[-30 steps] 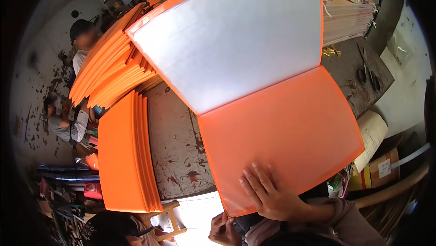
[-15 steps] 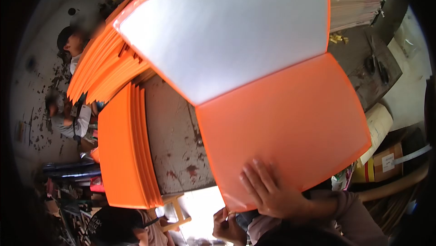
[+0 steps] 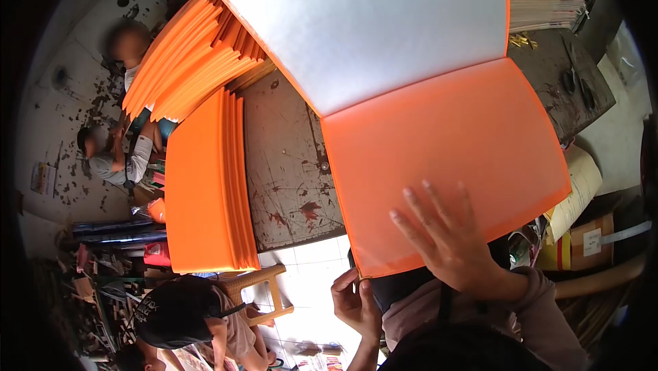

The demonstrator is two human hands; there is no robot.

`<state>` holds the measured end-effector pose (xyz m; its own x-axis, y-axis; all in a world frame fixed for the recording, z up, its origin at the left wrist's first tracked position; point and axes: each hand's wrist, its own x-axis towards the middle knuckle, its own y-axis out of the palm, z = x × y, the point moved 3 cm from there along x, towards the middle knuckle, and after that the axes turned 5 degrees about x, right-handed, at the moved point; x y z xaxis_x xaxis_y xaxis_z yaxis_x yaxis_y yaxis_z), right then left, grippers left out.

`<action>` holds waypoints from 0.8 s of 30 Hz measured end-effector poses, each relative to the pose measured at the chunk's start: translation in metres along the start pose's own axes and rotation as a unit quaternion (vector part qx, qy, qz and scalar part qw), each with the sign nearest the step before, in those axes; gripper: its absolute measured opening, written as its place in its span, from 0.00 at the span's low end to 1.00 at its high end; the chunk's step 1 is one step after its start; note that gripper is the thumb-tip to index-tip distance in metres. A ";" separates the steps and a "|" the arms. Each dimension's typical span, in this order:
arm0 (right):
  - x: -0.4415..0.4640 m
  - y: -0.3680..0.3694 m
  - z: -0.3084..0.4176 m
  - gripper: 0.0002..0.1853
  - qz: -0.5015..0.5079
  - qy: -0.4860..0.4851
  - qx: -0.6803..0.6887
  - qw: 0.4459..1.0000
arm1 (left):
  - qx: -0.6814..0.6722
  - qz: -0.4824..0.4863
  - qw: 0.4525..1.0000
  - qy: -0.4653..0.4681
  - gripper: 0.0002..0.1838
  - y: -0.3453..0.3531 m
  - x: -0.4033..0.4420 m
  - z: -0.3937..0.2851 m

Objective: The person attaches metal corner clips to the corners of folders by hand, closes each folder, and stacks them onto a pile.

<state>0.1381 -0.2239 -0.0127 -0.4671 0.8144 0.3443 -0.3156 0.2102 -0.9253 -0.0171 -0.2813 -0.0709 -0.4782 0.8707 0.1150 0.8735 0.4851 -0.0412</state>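
An open orange folder (image 3: 445,145) with a whitish upper panel (image 3: 384,21) lies across the table in front of me. My right hand (image 3: 449,244) is open, fingers spread over the lower orange panel near its front edge; whether the fingertips press on it I cannot tell. At the panel's near left corner, the fingers of my left hand (image 3: 358,302) are pinched together. A tiny yellowish bit shows at that corner, too small to make out clearly.
Stacks of orange folders (image 3: 205,186) stand on the scratched table (image 3: 288,172) to the left. At the right lie scissors (image 3: 579,83), small gold pieces (image 3: 524,40) and a paper bundle (image 3: 545,1). A person (image 3: 181,313) sits near a stool (image 3: 274,295); two more people are behind the stacks.
The view has shifted, so the folder appears higher and further right. My right hand has lifted slightly with fingers more spread. My left hand stays at the folder's corner.
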 end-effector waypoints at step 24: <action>-0.008 0.009 0.001 0.25 0.024 -0.074 -0.055 0.995 | 0.012 -0.063 0.998 0.029 0.13 0.004 -0.008 0.017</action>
<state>0.1382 -0.2286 -0.0232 -0.5991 0.7379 0.3107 -0.2003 0.2375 -0.9505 -0.0109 -0.2851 -0.0890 -0.5775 0.7970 0.1771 0.8039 0.5929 -0.0466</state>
